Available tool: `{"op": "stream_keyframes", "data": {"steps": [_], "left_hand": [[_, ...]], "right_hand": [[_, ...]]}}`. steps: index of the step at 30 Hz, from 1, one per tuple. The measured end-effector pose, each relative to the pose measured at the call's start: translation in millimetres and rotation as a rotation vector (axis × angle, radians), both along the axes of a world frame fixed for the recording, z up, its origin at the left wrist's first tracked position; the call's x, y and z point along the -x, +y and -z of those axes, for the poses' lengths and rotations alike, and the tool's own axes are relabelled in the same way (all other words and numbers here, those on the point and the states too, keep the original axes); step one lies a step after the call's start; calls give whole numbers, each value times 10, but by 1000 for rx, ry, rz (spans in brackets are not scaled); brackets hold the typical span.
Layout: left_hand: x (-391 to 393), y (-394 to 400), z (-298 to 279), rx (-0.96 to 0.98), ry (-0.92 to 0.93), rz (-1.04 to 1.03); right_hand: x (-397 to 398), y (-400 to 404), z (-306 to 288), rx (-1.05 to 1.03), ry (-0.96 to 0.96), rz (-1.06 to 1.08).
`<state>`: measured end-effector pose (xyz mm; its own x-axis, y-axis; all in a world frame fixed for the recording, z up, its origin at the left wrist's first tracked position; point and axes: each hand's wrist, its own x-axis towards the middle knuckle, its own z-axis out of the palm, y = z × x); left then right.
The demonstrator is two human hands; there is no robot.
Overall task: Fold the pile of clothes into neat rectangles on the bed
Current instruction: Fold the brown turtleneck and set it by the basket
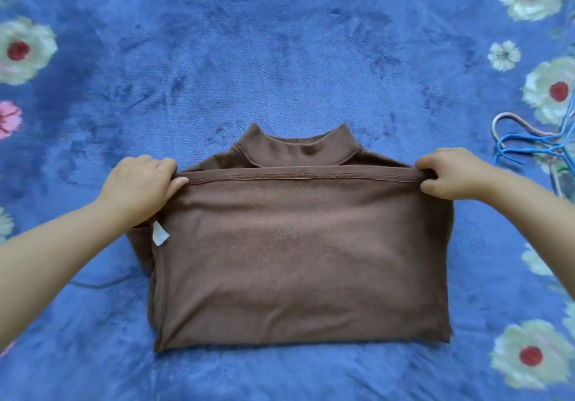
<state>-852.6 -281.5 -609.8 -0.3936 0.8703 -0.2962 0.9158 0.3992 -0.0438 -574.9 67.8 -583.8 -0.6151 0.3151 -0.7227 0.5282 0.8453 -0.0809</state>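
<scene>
A brown high-neck top [298,254] lies on the blue floral blanket [280,58], folded in half with its hem brought up just below the collar [295,148]. A small white label [160,235] sticks out at its left edge. My left hand [140,182] pinches the left corner of the hem between thumb and fingers. At the opposite corner my right hand [454,172] pinches the hem the same way. Between the two hands the hem is stretched straight and sits slightly raised over the layer below.
Several wire hangers [535,142], blue and grey, lie at the right edge of the blanket, close to my right hand. Plush blue blanket with flower prints surrounds the top on all sides.
</scene>
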Motion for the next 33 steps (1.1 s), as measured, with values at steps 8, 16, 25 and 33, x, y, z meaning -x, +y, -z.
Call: {"op": "stream_keyframes", "data": {"steps": [8, 16, 25, 33], "left_hand": [[318, -57, -294, -75, 18, -89], [275, 478, -5, 125, 165, -473], [-905, 788, 148, -135, -58, -85], [-1458, 1784, -30, -157, -119, 332]], "right_hand": [[188, 213, -372, 50, 41, 131], [445, 84, 267, -378, -4, 55], [-551, -560, 345, -258, 433, 619], [-1411, -877, 267, 599, 157, 1193]]}}
